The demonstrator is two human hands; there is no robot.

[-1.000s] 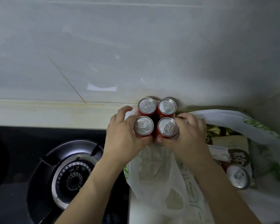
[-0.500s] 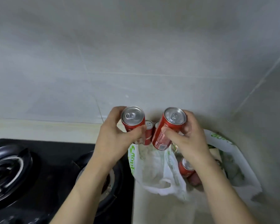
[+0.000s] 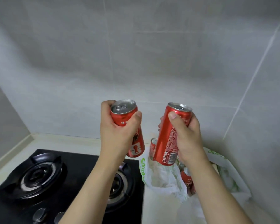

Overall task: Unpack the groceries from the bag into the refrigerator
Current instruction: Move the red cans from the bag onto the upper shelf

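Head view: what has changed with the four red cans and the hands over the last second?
The left hand and right hand each lifted one red can, left can and right can, up off the group and apart. A standing can stays by the bag; stove unchanged.

Large pale grey wall tiles with thin grout lines meet in a corner above a cream countertop, where a black two-burner gas hob sits under soft, even light.
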